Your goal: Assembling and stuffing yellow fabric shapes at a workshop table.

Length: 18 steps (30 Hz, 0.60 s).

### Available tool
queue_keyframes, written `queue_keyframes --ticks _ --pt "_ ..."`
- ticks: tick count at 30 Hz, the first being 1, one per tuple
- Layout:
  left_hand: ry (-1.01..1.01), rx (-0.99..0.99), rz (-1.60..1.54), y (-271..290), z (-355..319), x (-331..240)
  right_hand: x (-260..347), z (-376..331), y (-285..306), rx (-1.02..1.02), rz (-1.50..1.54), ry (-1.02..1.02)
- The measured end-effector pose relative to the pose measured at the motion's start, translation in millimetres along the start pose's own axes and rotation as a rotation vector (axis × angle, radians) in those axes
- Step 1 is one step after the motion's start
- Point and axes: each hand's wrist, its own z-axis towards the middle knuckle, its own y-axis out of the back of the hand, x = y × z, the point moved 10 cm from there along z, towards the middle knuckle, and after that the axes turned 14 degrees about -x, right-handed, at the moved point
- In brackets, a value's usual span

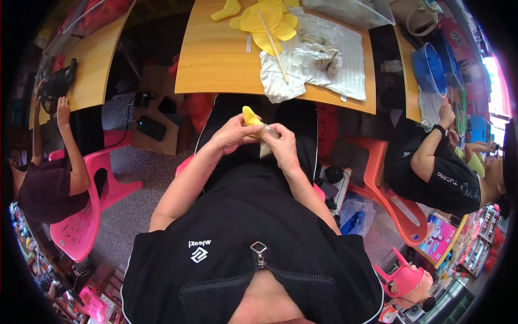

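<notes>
Over my lap, just in front of the table's near edge, both my hands are closed on a small piece of work. My left hand grips a yellow fabric piece with a rounded tip pointing up. My right hand pinches a small greyish pouch-like piece that hangs below the fingers. The two pieces meet between my fingertips; whether they are joined is hidden. On the table ahead lie flat yellow fabric cutouts, with a thin wooden stick across them.
A white cloth on the wooden table bears a clear plastic bag of greyish-brown stuff. A clear bin stands behind. People sit at both sides, near a pink chair and an orange chair.
</notes>
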Motion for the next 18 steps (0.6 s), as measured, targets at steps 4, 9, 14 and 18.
queue_keyframes --ticks 4,9,14,18 --pt "-0.032 -0.079 -0.170 2 0 0 1 -2 1 -0.021 0.090 -0.026" --pt "-0.037 -0.072 -0.120 -3 4 7 18 -4 6 -0.103 -0.034 0.148" --pt "0.015 -0.007 -0.165 -15 3 12 33 0 14 -0.235 -0.156 0.217" --pt "0.011 -0.016 -0.155 -10 -1 7 45 -4 2 -0.111 -0.253 0.285"
